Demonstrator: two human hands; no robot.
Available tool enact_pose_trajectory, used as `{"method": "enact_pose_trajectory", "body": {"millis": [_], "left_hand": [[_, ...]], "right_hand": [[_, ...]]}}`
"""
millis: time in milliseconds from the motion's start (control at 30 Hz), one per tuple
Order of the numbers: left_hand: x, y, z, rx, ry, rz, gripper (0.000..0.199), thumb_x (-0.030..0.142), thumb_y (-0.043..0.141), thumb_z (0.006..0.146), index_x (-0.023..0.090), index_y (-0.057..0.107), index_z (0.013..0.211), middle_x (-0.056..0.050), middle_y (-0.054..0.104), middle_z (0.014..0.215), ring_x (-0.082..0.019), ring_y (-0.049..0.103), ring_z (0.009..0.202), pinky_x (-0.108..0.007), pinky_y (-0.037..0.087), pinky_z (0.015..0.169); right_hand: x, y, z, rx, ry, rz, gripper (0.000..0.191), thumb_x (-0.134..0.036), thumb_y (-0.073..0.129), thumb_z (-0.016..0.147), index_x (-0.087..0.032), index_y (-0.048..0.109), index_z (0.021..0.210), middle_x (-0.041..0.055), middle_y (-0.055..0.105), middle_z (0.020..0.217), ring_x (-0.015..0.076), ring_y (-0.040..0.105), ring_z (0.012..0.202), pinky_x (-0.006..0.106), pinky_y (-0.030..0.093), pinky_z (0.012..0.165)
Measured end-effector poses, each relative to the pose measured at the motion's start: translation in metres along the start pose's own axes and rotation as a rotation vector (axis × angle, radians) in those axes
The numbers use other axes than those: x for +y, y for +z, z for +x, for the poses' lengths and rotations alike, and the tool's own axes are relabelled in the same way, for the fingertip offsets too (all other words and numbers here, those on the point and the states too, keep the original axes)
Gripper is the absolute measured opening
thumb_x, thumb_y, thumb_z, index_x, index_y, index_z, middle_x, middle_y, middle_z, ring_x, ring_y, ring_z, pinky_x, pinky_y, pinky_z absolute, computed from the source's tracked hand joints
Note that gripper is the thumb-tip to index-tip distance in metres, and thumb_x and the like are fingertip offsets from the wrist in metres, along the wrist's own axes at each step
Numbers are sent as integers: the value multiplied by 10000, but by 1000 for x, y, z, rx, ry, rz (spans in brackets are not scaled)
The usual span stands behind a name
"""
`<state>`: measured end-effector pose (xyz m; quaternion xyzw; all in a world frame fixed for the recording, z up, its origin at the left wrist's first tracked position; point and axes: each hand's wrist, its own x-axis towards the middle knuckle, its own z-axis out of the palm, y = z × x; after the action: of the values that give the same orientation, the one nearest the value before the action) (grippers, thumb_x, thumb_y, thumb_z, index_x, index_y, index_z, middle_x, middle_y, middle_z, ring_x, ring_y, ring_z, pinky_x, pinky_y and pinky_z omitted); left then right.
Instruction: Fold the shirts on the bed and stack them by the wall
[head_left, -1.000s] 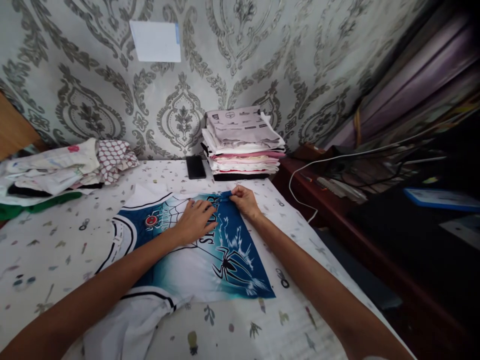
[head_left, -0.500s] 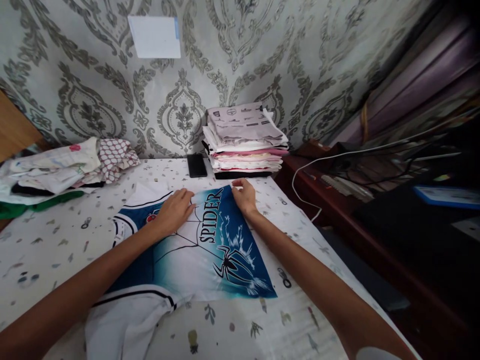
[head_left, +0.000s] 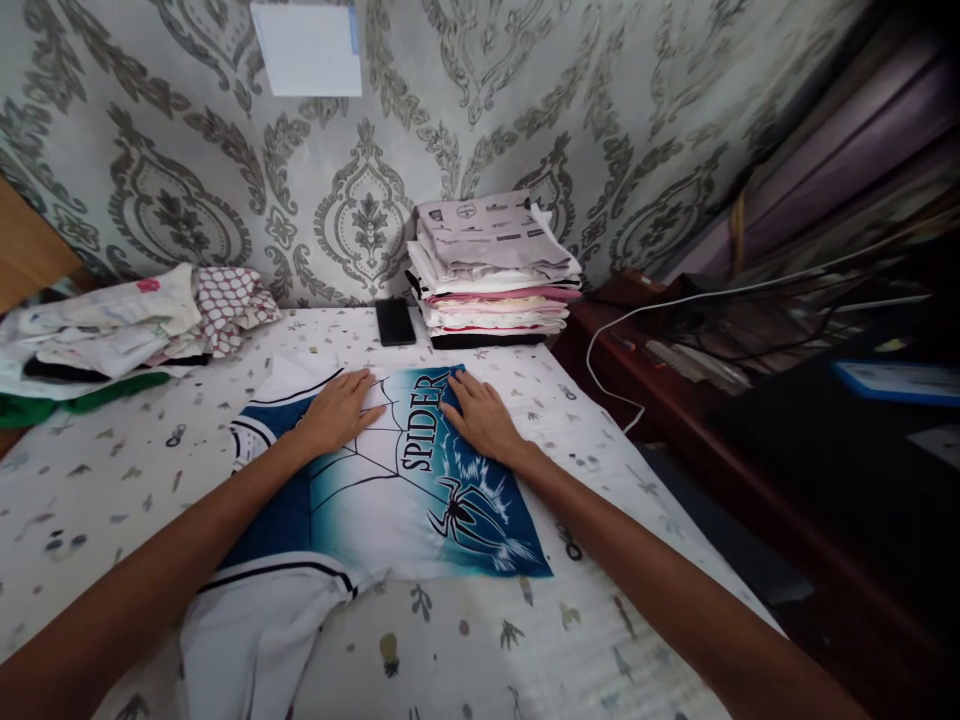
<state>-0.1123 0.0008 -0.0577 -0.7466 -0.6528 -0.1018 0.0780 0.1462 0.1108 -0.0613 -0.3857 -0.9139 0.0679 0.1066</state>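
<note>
Left hand [head_left: 336, 412] and right hand [head_left: 486, 418] lie flat on the shirt [head_left: 367, 510]. Their fingers [head_left: 470, 388], slightly parted, grasp nothing.

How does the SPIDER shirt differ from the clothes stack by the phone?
The SPIDER shirt lies spread out; the clothes stack is folded. The shirt is low, the stack tall. The shirt is blue and white; the stack shows grey, pink and white. Both include white fabric.
</note>
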Motion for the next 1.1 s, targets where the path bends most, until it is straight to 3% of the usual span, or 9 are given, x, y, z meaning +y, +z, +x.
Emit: {"method": "enact_pose_trajectory", "body": {"millis": [167,300,400,467,600,767,833,933,1100], "left_hand": [[5,-3,0,-49,7,13,593,499,368,1018,85,476,1428,-200,464,1526,-300,429,1415,-440,319,1169],[23,-3,7,-122,-50,-21,607,538,374,1002,165,444,1475,-167,414,1572,-349,333,1474,-566,304,1150],[38,0,19,-165,-78,-29,606,531,366,1001,199,406,1506,-164,368,1597,-354,293,1493,-638,236,1159],[45,3,28,-175,-86,-34,608,518,361,1003,197,386,1518,-172,344,1607,-338,284,1500,-633,202,1177],[46,5,39,-227,-129,-59,735,611,364,982,136,342,1543,-213,266,1627,-336,202,1527,-578,171,1208],[30,4,41,-223,-136,-155,858,698,330,954,139,199,1591,-196,229,1643,-316,174,1535,-520,179,1218],[20,4,40,-240,-125,-176,802,661,281,981,138,213,1586,-179,240,1644,-296,182,1536,-506,178,1219],[6,3,41,-268,-142,-125,707,599,256,1007,152,306,1553,-158,251,1646,-294,177,1538,-546,151,1216],[0,-1,39,-195,-221,-23,641,512,247,1036,131,312,1547,-172,257,1643,-302,179,1537,-582,124,1209]], "right_hand": [[7,-9,-5,48,89,-41,527,-417,412,1005,-141,484,1447,180,411,1567,337,345,1465,598,265,1173],[-20,-7,3,137,-109,5,446,-315,411,999,-137,556,1381,186,447,1538,327,376,1444,570,300,1169],[-41,2,13,115,-257,99,464,-280,357,1007,-141,536,1412,171,481,1515,287,407,1428,505,350,1166],[-46,8,20,82,-271,129,495,-284,325,1015,-111,500,1444,181,478,1516,275,407,1432,474,358,1171],[-26,11,31,34,-163,70,512,-322,333,1024,-73,489,1443,195,456,1532,278,393,1446,457,319,1192],[14,-2,32,14,52,-6,503,-294,346,1017,-83,455,1461,200,402,1566,321,349,1467,536,285,1187],[16,-7,25,54,92,-18,499,-253,356,1003,-83,447,1464,209,376,1578,341,315,1482,574,260,1187],[1,-11,2,120,-30,16,511,-290,388,1007,-147,420,1496,150,305,1628,314,240,1516,570,225,1211],[-19,-17,-56,-78,-315,134,510,-401,404,1027,-246,415,1513,52,342,1623,241,253,1517,495,233,1236]]}}
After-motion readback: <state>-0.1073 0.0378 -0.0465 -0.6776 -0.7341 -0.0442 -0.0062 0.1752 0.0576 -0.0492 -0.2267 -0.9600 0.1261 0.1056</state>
